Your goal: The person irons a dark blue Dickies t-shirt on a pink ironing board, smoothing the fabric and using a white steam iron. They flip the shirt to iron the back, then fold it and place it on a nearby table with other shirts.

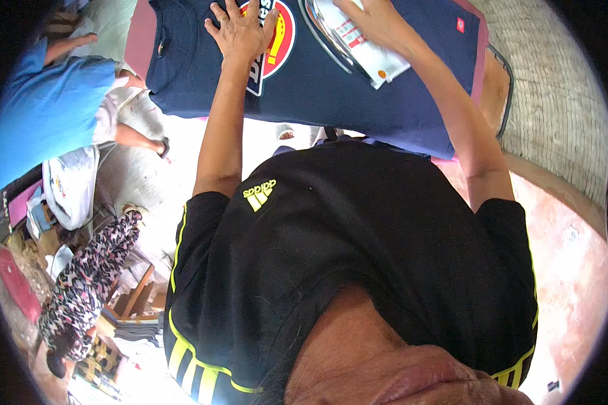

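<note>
A dark navy T-shirt [398,111] lies spread over an ironing board [136,40] with a pinkish cover. My left hand [240,34] rests on the shirt with fingers spread, partly covering a red, yellow and white print [287,40]. To its right, a white and silver clothes iron [361,50] sits on the shirt, tilted diagonally. My right hand [378,23] is closed on the iron at its top; the upper edge of the picture cuts off part of the grip. A small red label [460,25] shows near the shirt's right side.
At the left, a person in blue clothing [54,115] is close to the board. Farther down, another person in patterned clothing [91,283] is beside a wooden shelf [136,290] and stacked cloth [140,331]. A whitish bag [73,185] lies between them. A ribbed wall [554,81] stands right.
</note>
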### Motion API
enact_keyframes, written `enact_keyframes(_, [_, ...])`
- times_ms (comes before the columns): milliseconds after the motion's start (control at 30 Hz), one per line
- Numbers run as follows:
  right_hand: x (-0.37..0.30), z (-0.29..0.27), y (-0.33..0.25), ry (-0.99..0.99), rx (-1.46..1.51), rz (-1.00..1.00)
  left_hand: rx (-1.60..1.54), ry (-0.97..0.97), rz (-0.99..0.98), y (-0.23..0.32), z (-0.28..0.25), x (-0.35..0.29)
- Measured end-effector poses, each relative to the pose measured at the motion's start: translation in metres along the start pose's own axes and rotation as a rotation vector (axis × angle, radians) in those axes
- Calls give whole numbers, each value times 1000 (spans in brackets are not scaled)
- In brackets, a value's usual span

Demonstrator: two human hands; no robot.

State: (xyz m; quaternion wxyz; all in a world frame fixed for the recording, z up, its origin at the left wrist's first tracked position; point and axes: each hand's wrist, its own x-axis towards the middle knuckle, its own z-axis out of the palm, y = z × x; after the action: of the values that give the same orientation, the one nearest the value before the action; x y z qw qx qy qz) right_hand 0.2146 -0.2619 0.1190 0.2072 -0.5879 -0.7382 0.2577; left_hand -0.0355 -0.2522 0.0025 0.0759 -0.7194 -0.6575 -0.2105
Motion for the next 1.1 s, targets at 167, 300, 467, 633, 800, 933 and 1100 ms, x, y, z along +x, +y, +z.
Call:
enact_keyframes(167, [-76,29,-8,128,183,63,-28,12,-11,-4,8,0])
enact_keyframes(300, [-112,56,-24,161,229,185,-52,-3,-17,-5,9,-2])
enact_keyframes(467, [-123,86,-45,202,487,278,-59,27,-14,-3,2,0])
enact_keyframes(633, [-105,78,-33,319,388,347,-129,41,40,-17,19,-3])
enact_keyframes(800, [-46,40,25,506,269,282,-100,-57,-17,-10,16,-1])
enact_keyframes(933, [9,-20,68,470,147,301,-72,-94,-25,-6,13,1])
enact_keyframes(1100, [71,-78,65,343,281,341,-34,-114,-68,-7,5,-1])
